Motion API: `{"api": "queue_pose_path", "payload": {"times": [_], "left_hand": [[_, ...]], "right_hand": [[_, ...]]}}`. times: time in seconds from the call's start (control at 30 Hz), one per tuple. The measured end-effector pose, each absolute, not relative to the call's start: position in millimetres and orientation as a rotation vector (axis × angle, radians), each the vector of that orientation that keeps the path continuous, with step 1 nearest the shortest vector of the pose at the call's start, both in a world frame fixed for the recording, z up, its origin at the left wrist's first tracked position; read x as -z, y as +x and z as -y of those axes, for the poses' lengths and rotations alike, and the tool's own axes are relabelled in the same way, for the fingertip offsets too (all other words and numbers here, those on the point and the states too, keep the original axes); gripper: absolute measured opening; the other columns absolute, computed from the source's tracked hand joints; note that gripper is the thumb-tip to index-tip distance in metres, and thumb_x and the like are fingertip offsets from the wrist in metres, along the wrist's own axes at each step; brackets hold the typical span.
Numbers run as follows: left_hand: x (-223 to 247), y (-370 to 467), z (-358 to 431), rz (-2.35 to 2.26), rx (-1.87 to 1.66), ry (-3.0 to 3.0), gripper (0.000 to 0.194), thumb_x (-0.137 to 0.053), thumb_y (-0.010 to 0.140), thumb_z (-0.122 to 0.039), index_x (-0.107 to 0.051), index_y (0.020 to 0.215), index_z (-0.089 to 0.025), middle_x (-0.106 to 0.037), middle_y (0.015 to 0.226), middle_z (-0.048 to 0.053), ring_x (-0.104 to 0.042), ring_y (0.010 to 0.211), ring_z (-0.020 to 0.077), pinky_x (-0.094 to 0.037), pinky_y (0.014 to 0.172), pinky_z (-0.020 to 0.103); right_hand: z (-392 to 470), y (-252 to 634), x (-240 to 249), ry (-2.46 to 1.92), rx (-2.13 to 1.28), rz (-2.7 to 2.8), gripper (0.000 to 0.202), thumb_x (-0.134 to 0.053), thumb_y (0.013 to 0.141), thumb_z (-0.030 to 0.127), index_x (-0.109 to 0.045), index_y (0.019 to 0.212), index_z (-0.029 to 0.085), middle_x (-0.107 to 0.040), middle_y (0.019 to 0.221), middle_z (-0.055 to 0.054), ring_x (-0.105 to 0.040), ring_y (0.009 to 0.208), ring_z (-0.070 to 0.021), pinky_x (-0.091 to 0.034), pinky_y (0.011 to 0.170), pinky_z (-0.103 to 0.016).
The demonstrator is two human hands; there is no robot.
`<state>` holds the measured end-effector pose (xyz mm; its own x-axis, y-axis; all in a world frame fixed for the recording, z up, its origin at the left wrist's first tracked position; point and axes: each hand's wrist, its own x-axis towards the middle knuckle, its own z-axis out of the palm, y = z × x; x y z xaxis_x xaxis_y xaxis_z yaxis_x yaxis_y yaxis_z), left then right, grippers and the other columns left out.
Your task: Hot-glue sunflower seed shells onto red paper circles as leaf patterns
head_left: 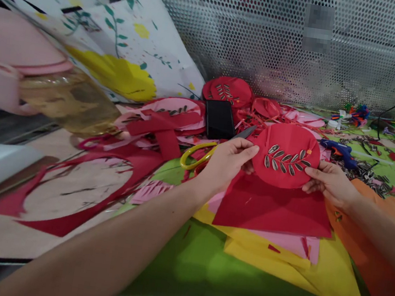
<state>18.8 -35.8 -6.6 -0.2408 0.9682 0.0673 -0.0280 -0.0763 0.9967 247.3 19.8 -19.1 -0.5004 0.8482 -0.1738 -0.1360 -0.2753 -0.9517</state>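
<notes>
A round red felt disc [286, 155] with a sprig of seeds glued on it is held up between both hands. My left hand [226, 164] pinches its left edge. My right hand [327, 182] grips its lower right edge. Below the disc lie a red felt sheet [269, 209] on pink, yellow [330, 274] and orange [374, 251] sheets. Yellow-handled scissors [200, 151] lie just behind my left hand.
A black phone [219, 119] lies behind the scissors, with more red discs [229, 91] and red scraps [163, 128] around it. A blue glue gun [340, 151] and loose seeds sit at the right. A pink-lidded bottle [44, 87] stands at the left. Perforated metal wall behind.
</notes>
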Motion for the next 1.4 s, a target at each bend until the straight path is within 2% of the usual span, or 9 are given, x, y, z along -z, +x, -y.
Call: {"api": "queue_pose_path", "payload": {"times": [0.33,0.47,0.57,0.67,0.9,1.03,1.13,1.3,1.4], "left_hand": [[6.3,17.8,35.5,-1.303,-1.533,1.113,0.014,-0.064,0.066,-0.026,-0.056,0.063,-0.015,-0.054,0.049,-0.004,-0.048,0.041,0.0075,-0.040,0.042,0.019],[6.7,15.9,34.2,-1.276,-1.525,1.074,0.013,-0.064,0.065,-0.026,-0.056,0.062,-0.016,-0.054,0.050,-0.004,-0.047,0.043,0.0073,-0.039,0.042,0.019],[7.3,14.5,33.6,-1.266,-1.509,1.079,0.015,-0.066,0.062,-0.027,-0.057,0.061,-0.016,-0.053,0.051,-0.004,-0.045,0.044,0.0067,-0.037,0.042,0.018],[7.3,14.4,33.4,-1.221,-1.500,1.056,0.022,-0.071,0.060,-0.033,-0.056,0.061,-0.016,-0.052,0.051,-0.005,-0.044,0.044,0.0064,-0.036,0.043,0.018],[8.4,18.3,35.5,-1.201,-1.368,1.030,0.044,-0.067,0.064,-0.058,-0.051,0.067,-0.017,-0.055,0.051,-0.002,-0.052,0.045,0.0117,-0.041,0.043,0.023],[10.5,22.9,38.8,-1.216,-1.193,1.152,0.037,-0.074,0.059,-0.046,-0.053,0.067,-0.016,-0.056,0.051,-0.003,-0.053,0.045,0.0100,-0.042,0.045,0.020],[11.6,25.1,39.5,-1.235,-1.167,1.202,0.027,-0.071,0.062,-0.037,-0.057,0.069,-0.015,-0.057,0.053,-0.003,-0.052,0.045,0.0084,-0.042,0.047,0.020],[11.7,20.8,36.9,-1.258,-1.221,1.230,0.021,-0.067,0.064,-0.033,-0.059,0.070,-0.014,-0.057,0.051,-0.002,-0.050,0.043,0.0083,-0.041,0.046,0.021],[11.1,17.1,35.7,-1.259,-1.223,1.247,0.020,-0.066,0.065,-0.032,-0.059,0.069,-0.014,-0.057,0.050,-0.002,-0.050,0.042,0.0088,-0.041,0.045,0.021]], "right_hand": [[-16.9,247.5,15.6,-0.970,-1.865,1.349,0.035,-0.083,0.052,0.034,-0.059,0.072,0.017,-0.067,0.055,0.002,-0.065,0.046,-0.0140,-0.051,0.041,-0.019],[-18.1,248.5,14.2,-0.909,-1.811,1.344,0.034,-0.079,0.058,0.040,-0.058,0.075,0.019,-0.066,0.055,0.004,-0.061,0.040,-0.0115,-0.044,0.033,-0.017],[-19.0,248.9,16.3,-0.896,-1.791,1.340,0.028,-0.077,0.062,0.038,-0.059,0.070,0.018,-0.062,0.049,0.006,-0.053,0.033,-0.0075,-0.038,0.029,-0.015],[-17.8,248.0,18.4,-0.889,-1.826,1.373,0.024,-0.078,0.060,0.031,-0.060,0.067,0.017,-0.062,0.050,0.006,-0.051,0.030,-0.0062,-0.040,0.030,-0.015],[-18.1,246.9,18.4,-0.941,-1.859,1.297,0.026,-0.079,0.058,0.026,-0.060,0.073,0.017,-0.067,0.056,0.002,-0.064,0.044,-0.0133,-0.052,0.041,-0.019],[-19.7,247.1,18.6,-0.912,-1.863,1.288,0.029,-0.079,0.058,0.026,-0.061,0.079,0.018,-0.072,0.068,-0.001,-0.069,0.055,-0.0166,-0.056,0.050,-0.022],[-17.9,246.5,18.8,-0.906,-1.883,1.308,0.033,-0.081,0.057,0.026,-0.062,0.082,0.018,-0.073,0.073,-0.001,-0.070,0.057,-0.0162,-0.057,0.053,-0.023],[-16.4,247.0,18.2,-0.905,-1.879,1.343,0.034,-0.079,0.059,0.035,-0.062,0.083,0.019,-0.071,0.067,-0.001,-0.069,0.057,-0.0155,-0.053,0.048,-0.021],[-18.8,247.8,18.6,-0.860,-1.818,1.281,0.030,-0.077,0.061,0.036,-0.061,0.079,0.019,-0.068,0.062,0.003,-0.063,0.048,-0.0112,-0.048,0.039,-0.019]]}}
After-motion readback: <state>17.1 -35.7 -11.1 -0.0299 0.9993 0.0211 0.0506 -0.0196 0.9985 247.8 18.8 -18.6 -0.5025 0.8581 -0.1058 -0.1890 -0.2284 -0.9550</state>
